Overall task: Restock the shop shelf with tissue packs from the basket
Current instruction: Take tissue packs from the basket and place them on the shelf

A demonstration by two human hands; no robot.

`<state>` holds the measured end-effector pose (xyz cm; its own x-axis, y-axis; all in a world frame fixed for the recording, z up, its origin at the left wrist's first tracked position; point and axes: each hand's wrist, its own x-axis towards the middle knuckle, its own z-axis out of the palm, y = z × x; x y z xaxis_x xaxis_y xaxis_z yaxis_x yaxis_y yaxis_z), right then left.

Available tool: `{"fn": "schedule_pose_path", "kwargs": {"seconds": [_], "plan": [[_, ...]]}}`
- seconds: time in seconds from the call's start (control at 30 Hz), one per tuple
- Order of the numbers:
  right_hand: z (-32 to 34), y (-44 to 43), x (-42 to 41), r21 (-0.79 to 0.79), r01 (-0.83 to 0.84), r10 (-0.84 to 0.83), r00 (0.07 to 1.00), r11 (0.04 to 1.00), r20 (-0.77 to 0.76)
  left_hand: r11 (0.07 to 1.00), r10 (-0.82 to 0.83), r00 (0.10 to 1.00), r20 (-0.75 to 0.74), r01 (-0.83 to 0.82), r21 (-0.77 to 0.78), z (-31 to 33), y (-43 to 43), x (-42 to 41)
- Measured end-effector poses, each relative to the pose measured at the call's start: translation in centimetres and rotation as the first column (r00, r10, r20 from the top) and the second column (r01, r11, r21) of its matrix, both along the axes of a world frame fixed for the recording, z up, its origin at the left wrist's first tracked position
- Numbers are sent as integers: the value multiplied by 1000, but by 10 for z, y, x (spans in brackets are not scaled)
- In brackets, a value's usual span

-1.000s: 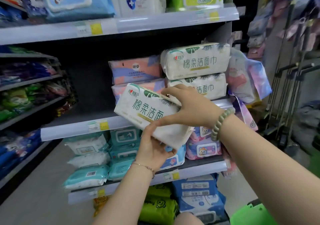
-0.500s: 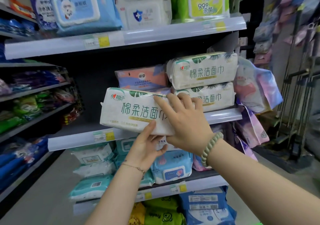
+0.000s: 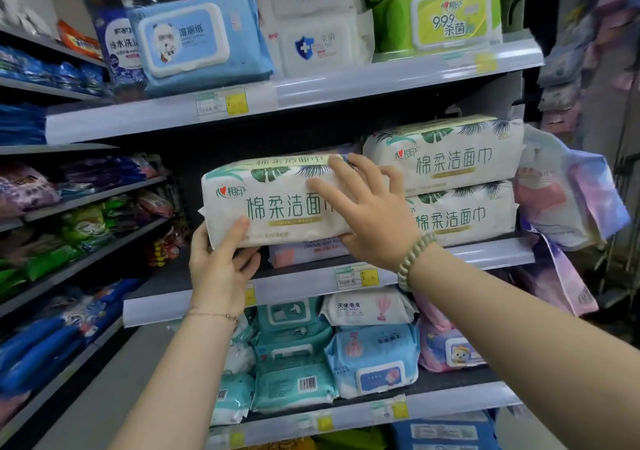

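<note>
The right hand (image 3: 367, 214) lay flat and open against the front of a white, leaf-printed soft plastic tissue pack (image 3: 273, 204). The left hand (image 3: 218, 266) gripped that pack's lower left corner from beneath.

The grey metal middle shelf (image 3: 485, 255) ran just under both hands. Immediately right of the right hand, a stacked pair of matching white packs (image 3: 450, 186) sat on it, one on the other, so that side looked stocked. The tissue pack was level and facing outward at the left of that pair, directly above a flat pink-and-white pack (image 3: 304, 252) lying on the shelf below the right palm. Whether it had settled onto that pink pack or hung just above it could not be told.

By my reading, this placement was nearly complete. What remained was seating the pack fully back and letting go. The basket was out of view, so the number of packs left to shelve was unknown.

Both forearms reached up and forward from the bottom of the view. The right wrist carried a pale green bead bracelet (image 3: 414, 259), and the left a thin chain bracelet (image 3: 214, 315). The right fingers (image 3: 332, 190) were straight and spread, pressing the pack's right end, with one fingertip at its top edge. The left thumb (image 3: 235, 231) stood up the front face, with the fingers tucked underneath.
</note>
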<state>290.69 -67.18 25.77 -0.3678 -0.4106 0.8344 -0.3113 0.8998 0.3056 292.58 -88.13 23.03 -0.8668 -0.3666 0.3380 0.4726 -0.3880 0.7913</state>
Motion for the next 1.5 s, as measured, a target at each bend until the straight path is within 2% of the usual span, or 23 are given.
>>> {"fn": "schedule_pose_path", "kwargs": {"seconds": [0.23, 0.4, 0.5, 0.6, 0.67, 0.93, 1.2, 1.33, 1.5], "plan": [[28, -3, -52, 62, 67, -67, 998, 996, -2, 1000, -14, 1000, -17, 15, 11, 23, 7, -45], [33, -2, -75, 110, 112, -118, 992, 988, 50, 1000, -1, 1000, 5, 1, 10, 23, 10, -77], [28, -4, -81, 87, 136, -141, 988, 987, 59, 994, 64, 998, 20, -61, -95, 24, 7, -88], [27, -4, -78, 107, 133, -143, 986, 985, 87, 933, 223, 973, 63, -195, -302, 25, 2, -95], [25, -5, -75, 136, 126, -144, 980, 983, 134, 904, 267, 963, 45, -234, -357, 21, -2, -99], [12, -3, -82, 89, 147, -144, 989, 985, -41, 863, 258, 966, -7, -234, -447, 9, 8, -103], [11, -13, -79, 14, 200, -200, 980, 980, 18, 839, 245, 969, 29, -197, -508, 15, 11, -100], [7, -16, -73, -31, 159, -159, 987, 987, 28, 836, 262, 963, 58, -196, -513, 17, 7, -99], [6, -14, -66, -25, 106, -106, 994, 994, 5, 752, 367, 930, 22, -283, -596, 17, 5, -93]]}}
